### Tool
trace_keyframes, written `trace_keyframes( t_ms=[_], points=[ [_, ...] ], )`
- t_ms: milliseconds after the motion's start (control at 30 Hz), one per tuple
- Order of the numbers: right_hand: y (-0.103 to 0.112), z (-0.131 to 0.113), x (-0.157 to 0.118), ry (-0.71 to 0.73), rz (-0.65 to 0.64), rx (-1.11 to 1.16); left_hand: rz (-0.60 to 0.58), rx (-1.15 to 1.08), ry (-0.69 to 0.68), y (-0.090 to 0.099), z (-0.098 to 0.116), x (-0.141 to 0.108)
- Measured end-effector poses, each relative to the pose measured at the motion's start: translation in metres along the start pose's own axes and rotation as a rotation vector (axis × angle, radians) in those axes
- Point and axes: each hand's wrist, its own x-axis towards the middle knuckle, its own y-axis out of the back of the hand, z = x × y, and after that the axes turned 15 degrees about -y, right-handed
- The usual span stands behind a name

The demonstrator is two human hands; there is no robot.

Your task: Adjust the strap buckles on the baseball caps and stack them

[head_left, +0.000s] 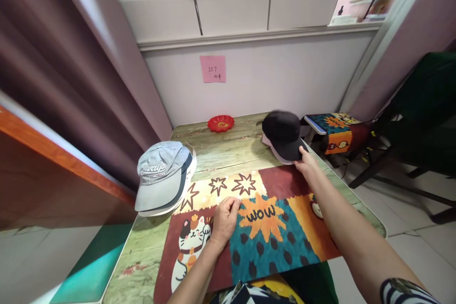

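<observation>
My right hand [305, 161] pinches the brim of a black baseball cap [281, 128] at the table's right rear. A pale pinkish cap [276, 153] shows just under the black one; whether my fingers also grip it, I cannot tell. My left hand [226, 218] lies on the colourful mat [245, 235], its fingers curled closed with nothing visible in them. Left of the mat sits a stack of caps: a grey cap [160, 175] with white lettering on top, dark and white brims below it.
A red scalloped dish [221, 124] stands at the back of the wooden-patterned table [192, 135]. Behind it is a white wall with a pink note [213, 69]. A curtain [89, 42] hangs at left. To the right are a low stand with a patterned cloth [337, 128] and a dark chair [423, 114].
</observation>
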Motion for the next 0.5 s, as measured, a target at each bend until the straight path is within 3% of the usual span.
trace_keyframes(
  t_ms=[133,367,500],
  points=[
    [0.02,0.012,0.015,-0.026,0.127,0.021,-0.005,0.013,-0.014,-0.001,0.001,0.0],
    [-0.001,-0.01,0.025,-0.014,0.033,0.055,-0.018,0.013,-0.008,-0.002,-0.003,0.0],
    [0.001,-0.018,0.031,0.057,0.076,0.059,-0.015,0.011,-0.01,-0.002,-0.005,0.0]
  ],
)
